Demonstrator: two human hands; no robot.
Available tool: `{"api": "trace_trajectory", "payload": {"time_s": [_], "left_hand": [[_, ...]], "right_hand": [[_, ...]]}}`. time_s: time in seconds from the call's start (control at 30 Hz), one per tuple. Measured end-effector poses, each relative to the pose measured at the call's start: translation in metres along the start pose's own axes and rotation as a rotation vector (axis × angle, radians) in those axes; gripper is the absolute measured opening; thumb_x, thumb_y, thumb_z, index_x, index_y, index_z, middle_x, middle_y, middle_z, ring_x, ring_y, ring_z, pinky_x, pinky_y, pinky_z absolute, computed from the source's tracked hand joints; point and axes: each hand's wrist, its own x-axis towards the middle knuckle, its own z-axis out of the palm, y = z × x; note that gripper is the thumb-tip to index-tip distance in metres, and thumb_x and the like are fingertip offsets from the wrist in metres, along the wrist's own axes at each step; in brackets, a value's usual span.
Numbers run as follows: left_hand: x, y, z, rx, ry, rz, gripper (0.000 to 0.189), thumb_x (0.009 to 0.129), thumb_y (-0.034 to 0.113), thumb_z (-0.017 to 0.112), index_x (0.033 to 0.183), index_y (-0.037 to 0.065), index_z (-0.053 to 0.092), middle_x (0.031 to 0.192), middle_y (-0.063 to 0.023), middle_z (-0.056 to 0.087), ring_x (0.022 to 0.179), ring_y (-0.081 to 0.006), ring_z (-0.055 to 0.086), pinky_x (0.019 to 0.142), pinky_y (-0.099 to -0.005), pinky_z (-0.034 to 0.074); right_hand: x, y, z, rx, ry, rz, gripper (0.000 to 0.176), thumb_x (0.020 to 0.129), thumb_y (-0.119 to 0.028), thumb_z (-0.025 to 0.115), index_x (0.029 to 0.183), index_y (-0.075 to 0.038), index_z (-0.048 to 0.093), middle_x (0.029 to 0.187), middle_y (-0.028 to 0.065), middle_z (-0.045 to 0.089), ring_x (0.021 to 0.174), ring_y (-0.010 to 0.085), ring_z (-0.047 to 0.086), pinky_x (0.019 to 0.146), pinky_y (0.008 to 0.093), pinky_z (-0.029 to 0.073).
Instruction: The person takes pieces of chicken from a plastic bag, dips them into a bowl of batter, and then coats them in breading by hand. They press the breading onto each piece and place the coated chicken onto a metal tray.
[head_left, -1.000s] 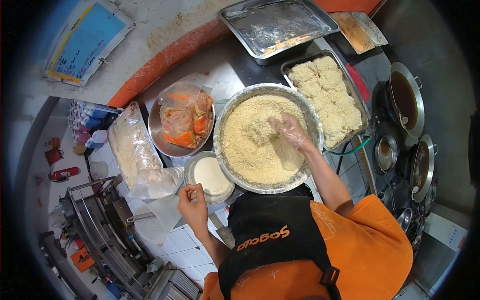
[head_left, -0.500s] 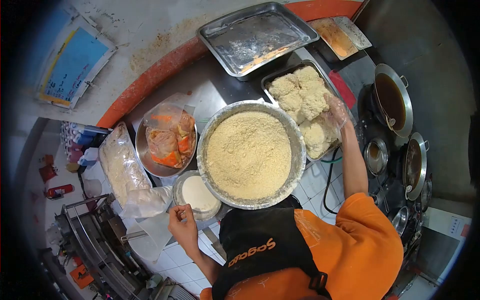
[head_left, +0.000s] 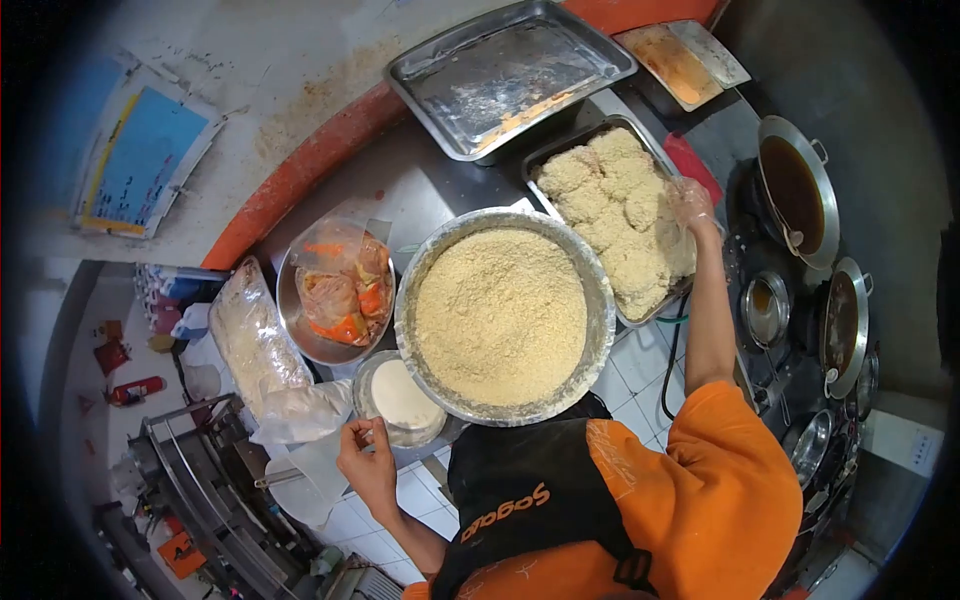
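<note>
My right hand (head_left: 690,206), in a clear plastic glove, is at the right side of a metal tray (head_left: 537,184) filled with crumb-coated pieces (head_left: 615,205). Its fingers are blurred under the plastic, and I cannot see anything held in them. My left hand (head_left: 368,462) is bare, with its fingers curled in and nothing visible in them. It hovers by the near rim of a round tub of white liquid or powder (head_left: 402,394). Between the hands stands a large round metal basin (head_left: 607,318) full of pale yellow crumbs (head_left: 500,315).
A steel bowl (head_left: 300,335) holds bagged raw meat pieces with orange patches. Left of it lies a plastic-covered tray (head_left: 255,325). A shallow metal tray (head_left: 520,75) is at the back. Pans of brown liquid (head_left: 790,190) stand on the right, with a strainer (head_left: 765,310) beside them.
My right hand has shifted up and right, from over the coated pieces to the tray's side. More of the pieces now show. My left hand stays by the tub.
</note>
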Motion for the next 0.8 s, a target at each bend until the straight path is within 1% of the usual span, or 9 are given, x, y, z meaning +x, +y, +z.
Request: {"api": "trace_trajectory", "payload": {"time_s": [0.13, 0.2, 0.3, 0.37, 0.4, 0.47, 0.67, 0.73, 0.8], "left_hand": [[0.023, 0.014, -0.012, 0.066, 0.06, 0.066, 0.021, 0.089, 0.015, 0.074, 0.09, -0.003, 0.063, 0.078, -0.0082, 0.067, 0.074, -0.0129, 0.062, 0.07, -0.0287, 0.051], [0.045, 0.027, -0.018, -0.01, 0.059, 0.125, 0.02, 0.09, 0.014, 0.073, 0.094, -0.003, 0.064, 0.081, -0.0076, 0.068, 0.08, -0.0126, 0.064, 0.076, -0.0285, 0.052], [0.093, 0.049, -0.019, -0.005, 0.129, 0.254, 0.019, 0.091, 0.012, 0.071, 0.1, -0.003, 0.064, 0.084, -0.0112, 0.071, 0.083, -0.0147, 0.068, 0.076, -0.0296, 0.053], [0.13, 0.062, -0.016, -0.086, 0.086, 0.337, 0.017, 0.091, 0.009, 0.068, 0.103, -0.002, 0.065, 0.091, -0.0155, 0.073, 0.085, -0.0218, 0.072, 0.077, -0.0322, 0.054], [0.161, 0.055, -0.01, 0.026, 0.051, 0.411, 0.017, 0.089, 0.007, 0.066, 0.104, -0.001, 0.067, 0.092, -0.0169, 0.073, 0.086, -0.0251, 0.072, 0.077, -0.0341, 0.054], [0.219, 0.041, 0.006, 0.226, -0.047, 0.527, 0.019, 0.085, 0.005, 0.065, 0.103, 0.001, 0.069, 0.094, -0.0186, 0.072, 0.087, -0.0296, 0.072, 0.078, -0.0371, 0.054], [0.316, -0.003, 0.044, 0.61, -0.556, 0.61, 0.019, 0.079, 0.012, 0.07, 0.095, 0.004, 0.076, 0.09, -0.0174, 0.074, 0.078, -0.0293, 0.072, 0.074, -0.0376, 0.054], [0.323, 0.001, 0.041, 0.597, -0.651, 0.642, 0.02, 0.077, 0.015, 0.073, 0.094, 0.005, 0.078, 0.087, -0.0147, 0.075, 0.078, -0.0219, 0.072, 0.076, -0.0364, 0.055], [0.315, 0.03, 0.036, 0.77, -0.809, 0.542, 0.023, 0.072, 0.015, 0.075, 0.093, 0.007, 0.078, 0.087, -0.0133, 0.075, 0.079, -0.0214, 0.072, 0.076, -0.0362, 0.054]], "right_hand": [[-0.016, -0.076, -0.001, -0.037, -0.106, 0.207, 0.05, 0.099, -0.044, 0.05, 0.097, 0.004, 0.063, 0.097, 0.031, 0.064, 0.099, 0.0482, 0.06, 0.085, 0.0555, 0.044], [-0.042, -0.054, 0.053, -0.335, 0.048, -0.286, 0.036, 0.093, -0.035, 0.055, 0.1, -0.003, 0.068, 0.105, 0.0235, 0.066, 0.104, 0.0417, 0.059, 0.094, 0.052, 0.044], [-0.026, 0.002, 0.09, -0.169, -0.143, -0.114, 0.032, 0.09, -0.025, 0.057, 0.111, -0.004, 0.068, 0.119, 0.0204, 0.065, 0.114, 0.0382, 0.057, 0.102, 0.0468, 0.043], [-0.009, 0.041, 0.086, -0.478, -0.411, -0.347, 0.047, 0.099, -0.032, 0.045, 0.134, -0.004, 0.058, 0.142, 0.0248, 0.051, 0.133, 0.0377, 0.045, 0.113, 0.0479, 0.033], [-0.007, 0.019, 0.072, -0.474, -0.409, -0.366, 0.047, 0.099, -0.032, 0.045, 0.134, -0.004, 0.058, 0.142, 0.0248, 0.051, 0.133, 0.0377, 0.045, 0.113, 0.0479, 0.033], [-0.02, -0.073, 0.012, -0.093, -0.068, 0.096, 0.05, 0.102, -0.036, 0.042, 0.136, -0.001, 0.056, 0.147, 0.0264, 0.044, 0.134, 0.0399, 0.043, 0.112, 0.0489, 0.034], [-0.086, -0.027, 0.028, -0.275, 0.129, -0.354, 0.048, 0.102, -0.032, 0.047, 0.14, -0.003, 0.049, 0.128, 0.0254, 0.057, 0.121, 0.042, 0.052, 0.104, 0.0503, 0.041], [-0.106, -0.133, -0.059, 0.013, -0.147, 0.057, 0.045, 0.102, -0.031, 0.05, 0.135, -0.002, 0.052, 0.123, 0.0251, 0.061, 0.116, 0.0417, 0.057, 0.104, 0.0491, 0.042], [-0.127, -0.149, -0.069, 0.207, -0.02, -0.018, 0.044, 0.101, -0.029, 0.052, 0.136, -0.002, 0.054, 0.125, 0.0259, 0.062, 0.118, 0.0411, 0.058, 0.106, 0.0466, 0.042]]}}
